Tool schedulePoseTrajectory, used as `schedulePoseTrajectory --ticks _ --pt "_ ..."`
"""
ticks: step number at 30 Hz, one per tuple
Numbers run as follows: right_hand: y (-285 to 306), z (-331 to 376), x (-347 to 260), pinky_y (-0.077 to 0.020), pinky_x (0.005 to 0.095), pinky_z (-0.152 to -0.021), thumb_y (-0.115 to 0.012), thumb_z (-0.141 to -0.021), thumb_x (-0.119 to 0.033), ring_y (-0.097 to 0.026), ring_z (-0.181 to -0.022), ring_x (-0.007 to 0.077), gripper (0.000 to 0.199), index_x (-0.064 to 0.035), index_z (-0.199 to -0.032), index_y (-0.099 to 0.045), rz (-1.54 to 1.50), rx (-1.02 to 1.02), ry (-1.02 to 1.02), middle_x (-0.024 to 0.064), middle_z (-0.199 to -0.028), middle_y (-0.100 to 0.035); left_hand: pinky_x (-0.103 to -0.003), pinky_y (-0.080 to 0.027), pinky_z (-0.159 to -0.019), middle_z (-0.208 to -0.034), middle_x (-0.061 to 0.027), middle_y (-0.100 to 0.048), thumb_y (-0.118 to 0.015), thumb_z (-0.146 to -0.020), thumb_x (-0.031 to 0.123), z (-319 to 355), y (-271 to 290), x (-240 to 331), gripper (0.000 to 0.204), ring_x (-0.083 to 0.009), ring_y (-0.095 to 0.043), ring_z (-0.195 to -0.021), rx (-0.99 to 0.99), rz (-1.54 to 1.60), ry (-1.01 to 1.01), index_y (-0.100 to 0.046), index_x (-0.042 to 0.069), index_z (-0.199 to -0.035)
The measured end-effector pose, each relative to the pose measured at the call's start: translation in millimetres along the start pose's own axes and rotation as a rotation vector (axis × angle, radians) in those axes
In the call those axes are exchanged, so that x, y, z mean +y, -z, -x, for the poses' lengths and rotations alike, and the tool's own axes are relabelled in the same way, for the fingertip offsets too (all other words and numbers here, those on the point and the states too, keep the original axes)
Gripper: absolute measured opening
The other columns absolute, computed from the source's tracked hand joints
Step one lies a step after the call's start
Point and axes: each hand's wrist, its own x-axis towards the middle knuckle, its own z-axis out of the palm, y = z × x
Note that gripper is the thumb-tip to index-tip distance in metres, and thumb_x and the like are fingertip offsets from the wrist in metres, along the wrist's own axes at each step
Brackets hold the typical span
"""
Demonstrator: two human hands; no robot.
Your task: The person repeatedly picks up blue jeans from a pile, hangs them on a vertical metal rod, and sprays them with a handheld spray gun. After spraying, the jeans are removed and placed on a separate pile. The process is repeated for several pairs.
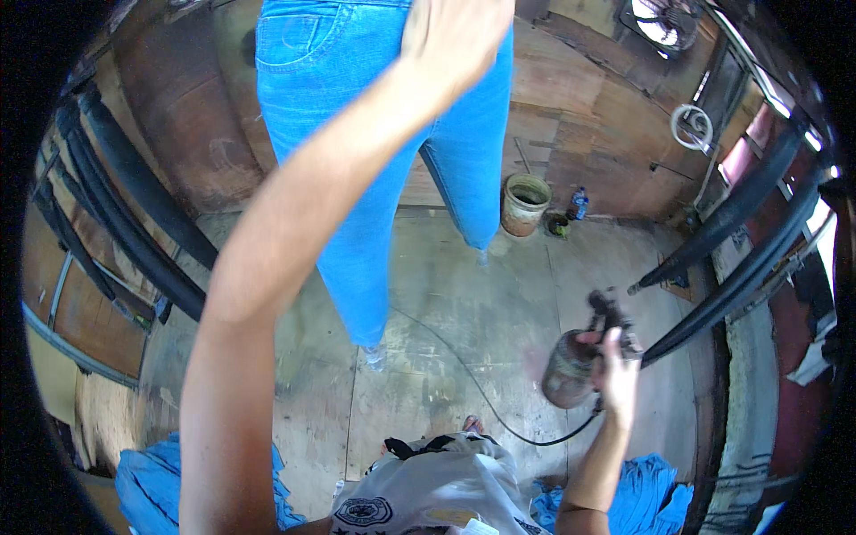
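Heaps of blue cloth lay on the floor at the lower left, close to the person's feet. Further in, the left arm rose steeply, and the left hand rested against the waist area of a pair of blue jeans that hung upright, legs down, above the concrete floor. Whether that grip was clenched on the denim or merely pressed against it could not be told from this angle.

Past the jeans, a worn bucket stood on the floor by the wooden wall. At the right, the right hand was closed around a spray gun with a stained cup, held low and well apart from the jeans. A thin black hose trailed from it across the floor near the feet.

Likely risks: the hose could catch a foot and jerk the gun, the jeans could swing if the upper grip was loose, and stray spray might mark the second pile of blue cloth at the lower right.
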Motion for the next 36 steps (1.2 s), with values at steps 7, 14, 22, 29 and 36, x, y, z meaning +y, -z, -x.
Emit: schedulePoseTrajectory --ticks 7,14,22,29,36 --pt "-62.4 83.5 19.8 -0.0339 0.0200 -0.045 -0.062 -0.099 -0.041 -0.042 -0.048 0.0013 0.075 0.0026 -0.154 -0.034 -0.329 -0.276 0.041 0.0060 -0.096 -0.075 -0.037 -0.054 -0.094 -0.132 -0.0112 -0.060 -0.063 -0.099 0.019 300.6 159.9 145.4 0.032 -0.0191 -0.062 -0.115 -1.187 1.611 0.836 -0.058 0.006 -0.128" --pt "-84.1 126.7 26.1 -0.0472 0.0359 -0.103 -0.067 -0.094 -0.039 -0.068 -0.109 0.0245 0.077 0.0030 -0.152 -0.037 -0.180 -0.578 0.251 0.0167 -0.113 -0.073 -0.074 -0.035 -0.106 -0.156 -0.0179 -0.037 -0.038 -0.092 0.075 395.0 289.8 195.3 0.082 -0.0461 -0.038 -0.141 -0.357 3.359 2.675 -0.035 0.023 -0.155" --pt "-82.4 138.7 15.2 -0.0485 0.0408 -0.102 -0.079 -0.087 -0.027 -0.062 -0.117 0.0302 0.079 -0.0015 -0.151 -0.042 0.150 -0.721 0.260 0.0233 -0.132 -0.051 -0.064 -0.046 -0.104 -0.138 -0.0189 -0.056 -0.043 -0.093 0.069 425.4 322.9 188.4 0.074 -0.0432 -0.051 -0.130 -0.351 2.541 2.592 -0.052 0.012 -0.140" --pt "-19.2 119.7 35.7 -0.0513 0.0425 -0.086 -0.081 -0.085 -0.029 -0.064 -0.099 0.0319 0.051 -0.0018 -0.123 -0.061 0.045 -1.260 0.300 0.0181 -0.103 -0.065 -0.059 -0.056 -0.092 -0.133 -0.0350 -0.054 -0.051 -0.086 0.070 468.7 319.0 154.4 0.083 -0.0527 -0.053 -0.124 0.190 2.463 2.997 -0.053 0.008 -0.142" --pt "-34.5 113.1 46.4 -0.0525 0.0392 -0.070 -0.081 -0.084 -0.026 -0.067 -0.080 0.0299 0.032 -0.0006 -0.100 -0.070 -0.081 -1.630 0.420 0.0166 -0.086 -0.070 -0.055 -0.049 -0.098 -0.114 -0.0228 -0.067 -0.039 -0.095 0.059 449.5 318.4 143.6 0.072 -0.0497 -0.059 -0.107 0.359 2.087 3.149 -0.055 0.004 -0.138"
